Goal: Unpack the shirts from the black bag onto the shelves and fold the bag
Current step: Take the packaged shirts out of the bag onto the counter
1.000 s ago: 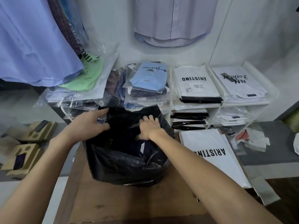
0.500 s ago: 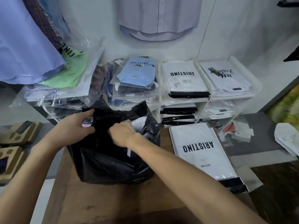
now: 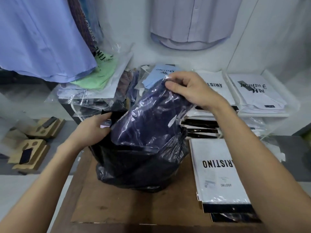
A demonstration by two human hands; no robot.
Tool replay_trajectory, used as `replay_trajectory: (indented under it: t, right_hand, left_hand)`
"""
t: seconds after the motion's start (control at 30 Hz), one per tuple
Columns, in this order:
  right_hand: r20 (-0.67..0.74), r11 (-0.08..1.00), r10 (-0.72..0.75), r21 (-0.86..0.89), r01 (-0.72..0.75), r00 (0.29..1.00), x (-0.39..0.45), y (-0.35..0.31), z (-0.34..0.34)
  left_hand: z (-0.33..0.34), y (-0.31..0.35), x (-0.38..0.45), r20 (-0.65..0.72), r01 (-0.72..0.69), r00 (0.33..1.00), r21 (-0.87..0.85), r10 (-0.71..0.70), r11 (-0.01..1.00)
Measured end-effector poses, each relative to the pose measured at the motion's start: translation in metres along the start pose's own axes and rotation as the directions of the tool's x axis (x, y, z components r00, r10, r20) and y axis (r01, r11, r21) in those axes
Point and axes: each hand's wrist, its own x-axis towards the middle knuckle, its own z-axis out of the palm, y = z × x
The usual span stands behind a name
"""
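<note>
A black plastic bag (image 3: 139, 169) stands on a brown table (image 3: 117, 207) in front of me. A dark navy shirt in a clear wrapper (image 3: 151, 118) sticks halfway out of the bag's mouth, tilted up to the right. My right hand (image 3: 186, 88) pinches the wrapper's top edge. My left hand (image 3: 94, 130) grips the bag's left rim. Behind the bag, white shelves (image 3: 262, 114) carry stacks of packed shirts, among them a light blue one (image 3: 159, 73) and white ARISTINO packs (image 3: 213, 84).
A white ARISTINO pack (image 3: 217, 170) lies on the table right of the bag, over dark boxes. Shirts hang above: blue (image 3: 42, 36) at left, pale lilac (image 3: 191, 22) at centre. Cardboard inserts (image 3: 30, 153) lie on the floor at left.
My right hand has risen out of the bag, pulling the navy wrapped shirt up with it. My left hand stayed on the bag's rim.
</note>
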Motion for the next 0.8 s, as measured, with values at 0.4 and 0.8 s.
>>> replay_trajectory:
  t: [0.4,0.8]
  right_hand:
    - [-0.249,0.757,0.49,0.596,-0.267,0.835,-0.052,0.086,-0.035]
    - [-0.189,0.447,0.891,0.531,-0.72,0.413,-0.149,0.197,0.066]
  left_hand:
    - [-0.039,-0.026,-0.029,0.028,0.072,0.997,0.048,-0.073,0.996]
    - [-0.075,-0.064,-0.029,0.054,0.045,0.997,0.04,-0.047,0.998]
